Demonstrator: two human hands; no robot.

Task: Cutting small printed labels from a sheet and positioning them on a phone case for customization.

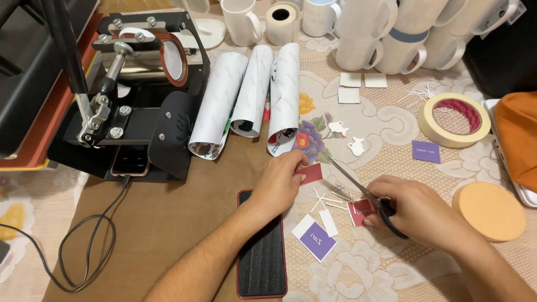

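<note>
Home craft workshop: mug heat press [140, 61], blank white mugs [358, 33].

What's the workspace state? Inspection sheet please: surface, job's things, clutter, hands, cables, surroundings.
Surface: lace floral tablecloth, brown mat at left.
Job's things: red card pinched by left hand; scissors in right hand, blades open towards the card.
Clutter: paper strips, purple card, three paper rolls, tape roll, orange sponge disc, phone case.
Hands: both busy.
Cables: black cable looped at left.
Surroundings: mug press, white mugs.
</note>
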